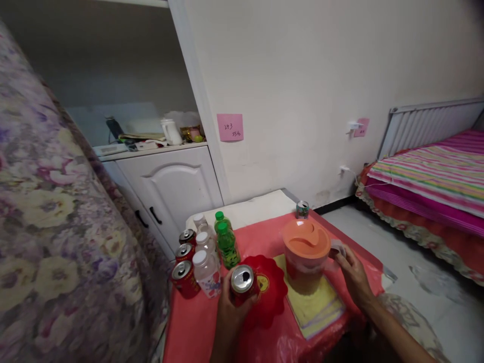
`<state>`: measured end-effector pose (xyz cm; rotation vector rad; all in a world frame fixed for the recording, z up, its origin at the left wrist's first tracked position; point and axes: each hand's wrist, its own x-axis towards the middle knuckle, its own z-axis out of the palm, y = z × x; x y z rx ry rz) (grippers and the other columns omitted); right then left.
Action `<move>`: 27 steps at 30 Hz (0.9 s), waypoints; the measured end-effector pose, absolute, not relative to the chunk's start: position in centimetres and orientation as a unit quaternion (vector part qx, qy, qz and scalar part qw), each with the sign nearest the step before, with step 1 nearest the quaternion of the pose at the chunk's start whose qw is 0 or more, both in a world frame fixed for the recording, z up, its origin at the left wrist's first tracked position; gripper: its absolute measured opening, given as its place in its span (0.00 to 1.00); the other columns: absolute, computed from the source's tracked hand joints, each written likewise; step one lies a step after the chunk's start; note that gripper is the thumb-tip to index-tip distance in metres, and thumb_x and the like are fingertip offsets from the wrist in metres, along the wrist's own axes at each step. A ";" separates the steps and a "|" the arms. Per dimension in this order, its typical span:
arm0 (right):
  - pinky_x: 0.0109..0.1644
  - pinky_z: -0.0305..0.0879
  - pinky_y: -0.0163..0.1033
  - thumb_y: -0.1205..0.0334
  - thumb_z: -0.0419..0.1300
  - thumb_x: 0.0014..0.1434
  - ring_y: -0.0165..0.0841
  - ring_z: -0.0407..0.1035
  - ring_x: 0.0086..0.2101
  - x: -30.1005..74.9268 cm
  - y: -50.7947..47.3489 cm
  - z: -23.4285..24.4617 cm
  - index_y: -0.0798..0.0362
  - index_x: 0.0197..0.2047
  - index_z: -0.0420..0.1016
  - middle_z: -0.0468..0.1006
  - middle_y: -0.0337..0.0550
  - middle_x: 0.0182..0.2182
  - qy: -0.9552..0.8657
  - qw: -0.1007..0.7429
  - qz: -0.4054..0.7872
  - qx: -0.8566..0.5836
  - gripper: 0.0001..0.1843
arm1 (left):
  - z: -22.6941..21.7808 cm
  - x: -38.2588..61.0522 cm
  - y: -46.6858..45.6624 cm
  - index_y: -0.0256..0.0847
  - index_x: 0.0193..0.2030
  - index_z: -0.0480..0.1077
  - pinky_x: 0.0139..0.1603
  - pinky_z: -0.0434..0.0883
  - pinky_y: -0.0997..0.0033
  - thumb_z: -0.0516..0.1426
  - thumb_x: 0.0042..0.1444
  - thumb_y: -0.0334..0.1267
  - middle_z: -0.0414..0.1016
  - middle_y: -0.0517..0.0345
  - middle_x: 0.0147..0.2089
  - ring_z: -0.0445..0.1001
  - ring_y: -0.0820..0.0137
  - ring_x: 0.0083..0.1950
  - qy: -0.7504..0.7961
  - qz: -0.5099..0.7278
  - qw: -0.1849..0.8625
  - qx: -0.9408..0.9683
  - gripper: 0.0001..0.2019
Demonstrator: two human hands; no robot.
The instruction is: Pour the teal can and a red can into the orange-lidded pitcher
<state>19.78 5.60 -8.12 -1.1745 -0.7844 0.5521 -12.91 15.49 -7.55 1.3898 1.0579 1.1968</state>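
Observation:
My left hand (229, 307) is wrapped round an opened red drink can (244, 283), held upright over a red scalloped plate (270, 295). My right hand (351, 272) grips the handle of a clear pitcher (306, 267) with an orange lid, which holds amber liquid. The pitcher stands on a yellow cloth (317, 310) on the red-covered table (264, 237).
Left of the held can stand three red cans (184, 275), clear bottles (206, 272) and two green bottles (227, 247). A small can (302, 208) sits at the table's far edge. A floral mattress (56, 227) leans on the left, a white cabinet (170, 186) behind, a striped bed (434, 176) on the right.

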 end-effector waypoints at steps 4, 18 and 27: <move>0.54 0.70 0.45 0.46 0.65 0.57 0.43 0.73 0.52 19.5 4.9 -8.5 0.47 0.53 0.75 0.80 0.48 0.51 -0.342 0.728 0.274 -0.528 0.23 | -6.9 -13.2 15.5 0.43 0.59 0.65 0.67 0.65 0.51 0.71 0.37 0.45 0.74 0.45 0.61 0.70 0.50 0.65 0.438 0.476 0.485 0.588 0.40; 0.61 0.65 0.49 0.43 0.65 0.56 0.45 0.68 0.58 20.5 2.4 -9.4 0.46 0.57 0.71 0.74 0.49 0.59 -0.342 0.698 0.231 -0.585 0.29 | -7.1 -13.3 15.2 0.41 0.58 0.67 0.64 0.67 0.48 0.71 0.35 0.46 0.76 0.42 0.58 0.72 0.48 0.61 0.439 0.472 0.475 0.599 0.40; 0.40 0.73 0.41 0.42 0.65 0.53 0.40 0.75 0.36 18.8 -2.8 -10.5 0.47 0.41 0.77 0.79 0.43 0.35 -0.334 0.661 0.161 -0.652 0.20 | -6.8 -12.7 14.2 0.41 0.55 0.69 0.61 0.70 0.53 0.71 0.32 0.44 0.80 0.48 0.53 0.76 0.51 0.57 0.422 0.474 0.511 0.580 0.39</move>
